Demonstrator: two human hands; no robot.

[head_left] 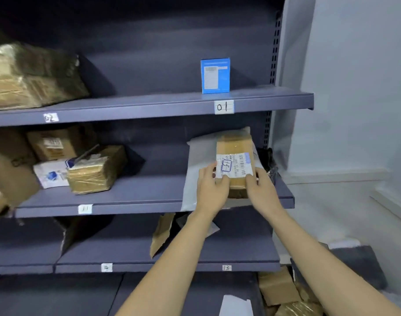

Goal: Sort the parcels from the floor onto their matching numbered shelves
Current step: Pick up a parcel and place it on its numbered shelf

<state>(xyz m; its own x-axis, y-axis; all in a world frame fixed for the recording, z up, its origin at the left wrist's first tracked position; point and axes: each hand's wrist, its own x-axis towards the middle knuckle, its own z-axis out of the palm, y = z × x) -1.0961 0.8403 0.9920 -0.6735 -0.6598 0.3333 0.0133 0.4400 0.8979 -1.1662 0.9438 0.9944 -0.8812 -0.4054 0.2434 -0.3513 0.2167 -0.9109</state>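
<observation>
Hands, two, hold one taped box (235, 156) on the middle shelf (126, 204), atop one grey bag (199, 160): left hand (212, 185) and right hand (260, 190) each curl fingers round its near corners. One blue box (215, 75) stands above tag 01 (224, 107). Four parcels crowd the middle shelf's left, above tag 11 (85, 209).

A parcel sorting room: dark metal shelving (149, 106) carries handwritten number tags (224, 107) on its edges, taped cardboard parcels (94, 169) with shipping labels sit on the shelves, and more boxes (279, 288) lie heaped on the floor beside a plain wall (354, 87).
</observation>
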